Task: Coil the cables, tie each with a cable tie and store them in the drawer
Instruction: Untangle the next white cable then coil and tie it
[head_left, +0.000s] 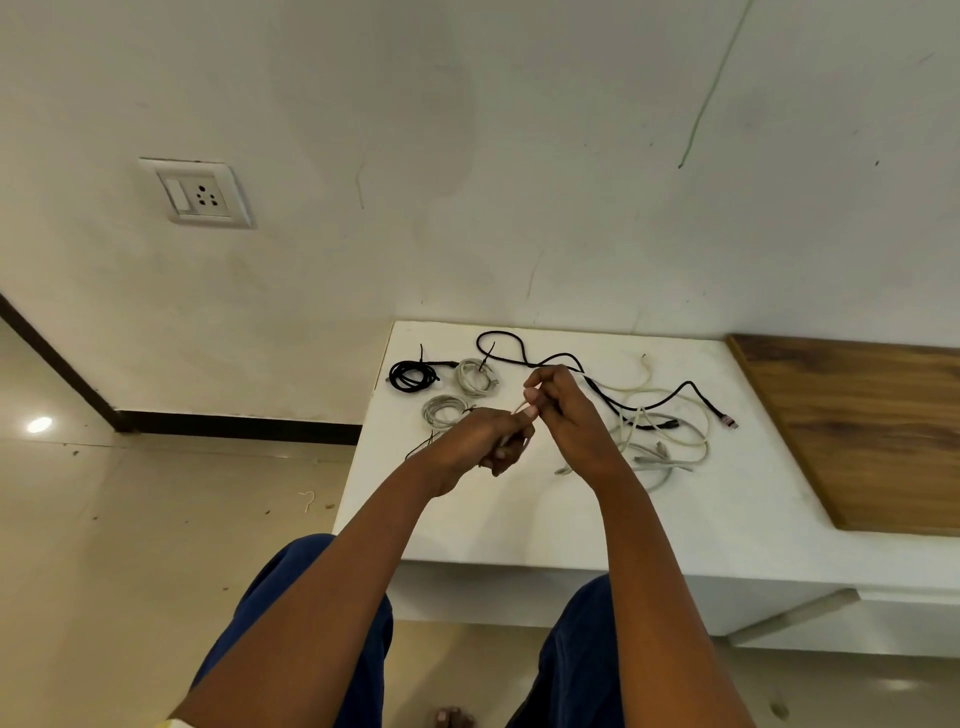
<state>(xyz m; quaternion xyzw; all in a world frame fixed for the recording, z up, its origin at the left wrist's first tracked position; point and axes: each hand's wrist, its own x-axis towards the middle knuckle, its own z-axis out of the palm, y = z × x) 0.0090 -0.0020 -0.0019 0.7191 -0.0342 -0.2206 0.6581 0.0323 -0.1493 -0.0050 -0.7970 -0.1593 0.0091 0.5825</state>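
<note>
My left hand (488, 441) and my right hand (561, 410) meet above the white countertop (498, 514), both closed on a thin white cable (521, 407) that runs between them. Three tied coils lie at the back left: a black coil (412, 375), a white coil (475, 376) and a grey-white coil (445, 410). To the right lies a loose tangle of white cables (670, 441), crossed by a loose black cable (675, 392) with a pink-tipped plug. Black cable ties (418, 449) poke out beside my left wrist.
A wooden surface (872, 431) adjoins the countertop on the right. A drawer front (789, 618) stands slightly open under the counter's right edge. A wall socket (200, 193) sits on the wall at left. My knees in blue trousers are below the counter edge.
</note>
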